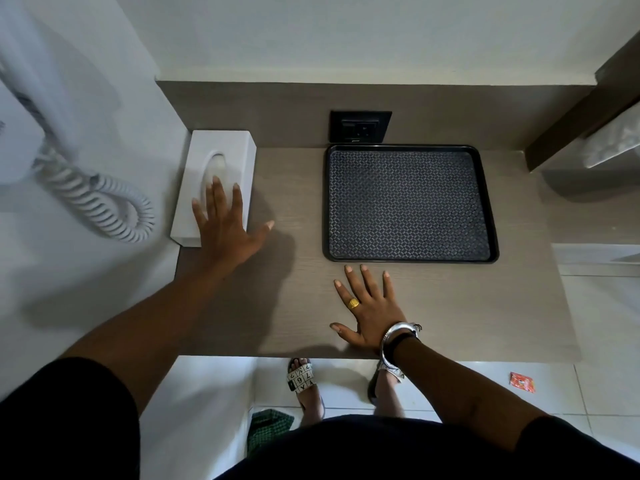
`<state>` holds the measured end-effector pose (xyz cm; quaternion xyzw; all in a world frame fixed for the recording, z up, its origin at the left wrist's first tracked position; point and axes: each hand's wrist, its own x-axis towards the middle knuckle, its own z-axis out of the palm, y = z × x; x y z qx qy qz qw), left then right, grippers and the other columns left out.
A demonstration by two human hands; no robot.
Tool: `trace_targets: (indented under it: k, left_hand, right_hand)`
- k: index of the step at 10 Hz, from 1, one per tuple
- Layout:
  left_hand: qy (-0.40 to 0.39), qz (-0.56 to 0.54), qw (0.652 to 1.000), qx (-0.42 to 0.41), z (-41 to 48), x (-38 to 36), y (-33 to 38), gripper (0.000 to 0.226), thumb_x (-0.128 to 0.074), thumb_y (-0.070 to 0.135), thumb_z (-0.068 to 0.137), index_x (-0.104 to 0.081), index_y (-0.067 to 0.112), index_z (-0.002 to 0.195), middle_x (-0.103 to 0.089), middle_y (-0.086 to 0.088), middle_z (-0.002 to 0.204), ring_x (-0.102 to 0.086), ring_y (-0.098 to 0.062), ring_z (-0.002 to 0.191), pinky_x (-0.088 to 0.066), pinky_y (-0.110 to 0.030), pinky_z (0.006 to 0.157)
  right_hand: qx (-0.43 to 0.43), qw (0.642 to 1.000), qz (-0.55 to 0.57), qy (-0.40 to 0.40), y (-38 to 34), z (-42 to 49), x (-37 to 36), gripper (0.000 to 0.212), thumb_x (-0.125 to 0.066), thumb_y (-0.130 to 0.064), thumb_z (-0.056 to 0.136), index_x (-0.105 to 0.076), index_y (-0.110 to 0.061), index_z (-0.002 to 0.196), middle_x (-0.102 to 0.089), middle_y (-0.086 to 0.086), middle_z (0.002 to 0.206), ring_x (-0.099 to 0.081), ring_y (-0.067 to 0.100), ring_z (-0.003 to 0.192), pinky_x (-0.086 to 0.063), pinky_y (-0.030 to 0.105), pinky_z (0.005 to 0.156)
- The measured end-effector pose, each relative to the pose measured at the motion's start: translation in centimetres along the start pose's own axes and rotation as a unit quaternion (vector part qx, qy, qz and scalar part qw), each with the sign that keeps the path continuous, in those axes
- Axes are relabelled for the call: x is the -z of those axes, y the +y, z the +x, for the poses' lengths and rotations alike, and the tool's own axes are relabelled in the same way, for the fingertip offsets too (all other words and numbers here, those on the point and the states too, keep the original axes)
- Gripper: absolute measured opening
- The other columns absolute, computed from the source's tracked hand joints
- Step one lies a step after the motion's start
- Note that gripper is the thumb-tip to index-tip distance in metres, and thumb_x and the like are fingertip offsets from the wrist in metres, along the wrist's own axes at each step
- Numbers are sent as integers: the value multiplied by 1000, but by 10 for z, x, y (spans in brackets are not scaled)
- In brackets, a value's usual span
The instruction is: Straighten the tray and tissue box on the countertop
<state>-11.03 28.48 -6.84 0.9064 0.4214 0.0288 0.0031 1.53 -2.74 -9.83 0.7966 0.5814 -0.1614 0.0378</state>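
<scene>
A white tissue box point(221, 150) lies at the left end of the brown countertop point(450, 306), against the left wall, slightly tilted. My left hand point(227, 230) rests flat on the box's near end, fingers spread and thumb out over the counter. A black tray point(410, 259) with a woven dark mat sits against the back wall, right of centre. Just short of the tray's near rim, my right hand point(370, 310) lies flat on the counter with fingers apart, not touching the tray. It wears a gold ring and a silver bangle.
A black wall socket point(360, 126) sits just behind the tray. A white wall phone with a coiled cord point(104, 206) hangs on the left wall beside the box. A dark shelf point(588, 109) juts in at the right. A red wrapper point(522, 381) lies on the floor tiles.
</scene>
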Motion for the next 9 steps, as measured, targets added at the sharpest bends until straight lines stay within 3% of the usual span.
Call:
trace_targets:
  k: [1,2,3,4,7,8,9]
  left_hand:
    - [7,20,999,-30,-4,-5,-9,102,-36,82,78,-16,17,154,-15,-22,162,-17,-39,150,-7,-60,118]
    - [12,30,999,-14,0,-6,-7,85,-43,66,89,-21,15,153,-19,-25,160,-22,-42,148,-15,-64,115]
    - [22,15,999,29,-1,-7,-5,69,-47,46,97,-21,17,154,-16,-25,161,-20,-41,148,-19,-66,114]
    - [18,26,997,65,-1,-8,-3,67,-48,39,98,-17,19,154,-12,-25,161,-19,-41,149,-20,-69,112]
    - [7,19,997,78,2,-10,-4,70,-51,41,96,-18,19,154,-14,-26,161,-20,-42,148,-19,-69,113]
    - [-1,0,998,66,-2,1,-5,76,-46,53,95,-19,14,154,-14,-28,160,-20,-44,148,-15,-65,115]
    - [39,-38,997,52,-2,22,8,80,-32,62,95,-17,10,155,-12,-26,161,-17,-41,149,-14,-62,118]
  right_hand:
    - [-2,1000,-2,-9,0,0,1,87,-34,-76,84,-31,-24,153,-25,10,163,-23,40,148,-16,70,112]
    - [-2,1000,-4,-16,0,1,1,87,-35,-76,83,-32,-24,153,-27,11,162,-25,40,147,-18,70,111]
    - [-2,1000,-7,-14,0,1,1,86,-35,-76,84,-33,-24,152,-28,11,161,-27,40,146,-20,70,111]
    - [-3,1000,-5,-14,0,1,1,86,-35,-75,84,-31,-24,153,-25,11,162,-24,39,147,-18,69,112]
    - [-4,1000,0,-5,-2,-5,0,84,-31,-76,87,-25,-25,155,-17,8,165,-13,37,150,-13,68,115]
    - [-5,1000,12,-24,0,-3,7,85,-30,-76,87,-25,-25,155,-18,9,165,-14,37,150,-13,68,115]
    - [-2,999,29,-23,-2,-8,8,83,-23,-76,90,-20,-27,156,-10,8,166,-7,35,152,-8,65,117]
